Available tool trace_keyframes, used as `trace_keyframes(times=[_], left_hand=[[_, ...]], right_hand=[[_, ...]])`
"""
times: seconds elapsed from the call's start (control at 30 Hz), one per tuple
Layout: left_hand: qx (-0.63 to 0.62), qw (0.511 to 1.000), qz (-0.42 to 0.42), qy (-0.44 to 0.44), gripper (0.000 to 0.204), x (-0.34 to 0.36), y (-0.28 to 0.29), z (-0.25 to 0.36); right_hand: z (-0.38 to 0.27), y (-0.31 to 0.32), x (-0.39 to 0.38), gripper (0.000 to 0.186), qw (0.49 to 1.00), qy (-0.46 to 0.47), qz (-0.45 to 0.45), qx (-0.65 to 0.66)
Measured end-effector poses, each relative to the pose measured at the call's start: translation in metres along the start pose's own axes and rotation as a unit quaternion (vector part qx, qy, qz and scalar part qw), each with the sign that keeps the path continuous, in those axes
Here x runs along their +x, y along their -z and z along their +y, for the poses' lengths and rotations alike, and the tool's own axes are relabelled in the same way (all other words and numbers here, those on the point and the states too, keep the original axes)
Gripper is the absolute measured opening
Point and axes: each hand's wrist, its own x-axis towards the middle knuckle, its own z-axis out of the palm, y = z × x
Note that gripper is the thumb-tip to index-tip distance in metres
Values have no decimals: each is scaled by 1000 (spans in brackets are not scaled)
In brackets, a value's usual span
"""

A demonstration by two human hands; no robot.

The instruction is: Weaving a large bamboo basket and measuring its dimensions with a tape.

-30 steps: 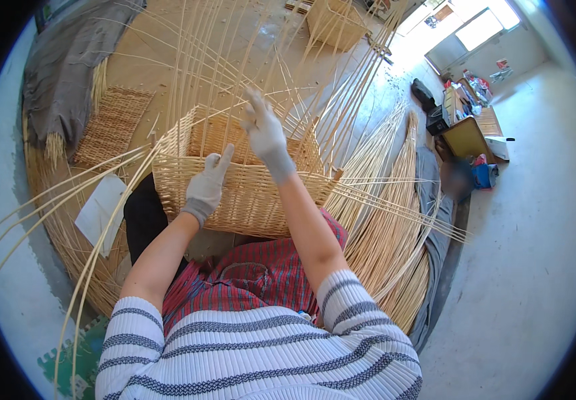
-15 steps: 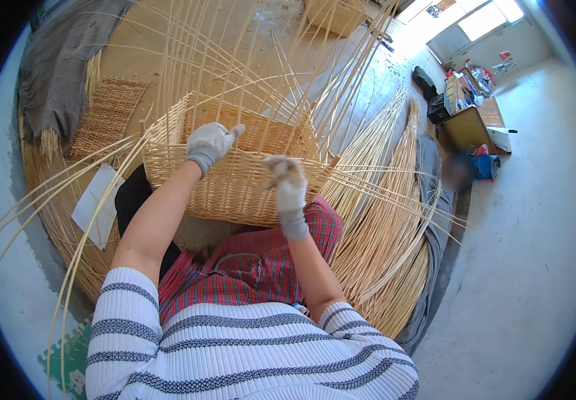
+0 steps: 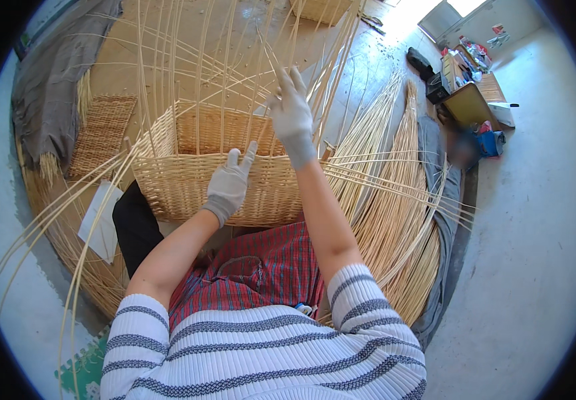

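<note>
In front of me stands a partly woven, pale wicker basket [image 3: 168,190] with long upright stakes [image 3: 198,60]. My left hand [image 3: 229,181], in a grey-white glove, rests against its front wall, index finger and thumb raised and apart at the rim beside a stake. My right hand [image 3: 293,113], gloved alike, is raised above the basket's right part, fingers apart among the thin canes; I cannot make out any cane gripped in it.
Long cane bundles [image 3: 401,220] lie to the right, a woven mat [image 3: 101,133] and grey cloth [image 3: 54,87] to the left, beside a white sheet [image 3: 98,220]. Another basket [image 3: 318,10] is at the back; a cluttered wooden cabinet [image 3: 464,107] stands back right.
Half a second ago my right hand was bent down at the front rim; now it is raised high among the stakes. My left hand has shifted right and down from atop the rim.
</note>
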Motion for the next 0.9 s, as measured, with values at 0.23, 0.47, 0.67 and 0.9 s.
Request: trace_keyframes(times=[0.23, 0.47, 0.67, 0.9], left_hand=[[-54, 998, 5, -32, 65, 10, 9, 5], [33, 975, 73, -206, 73, 27, -16, 42], [70, 992, 6, -108, 74, 36, -6, 101], [31, 970, 94, -222, 61, 41, 0, 106]], right_hand=[[113, 83, -111, 38, 850, -320, 137, 395], [48, 126, -130, 15, 885, -342, 70, 309], [138, 105, -53, 36, 920, -294, 47, 255], [163, 151, -121, 28, 834, -379, 179, 359]])
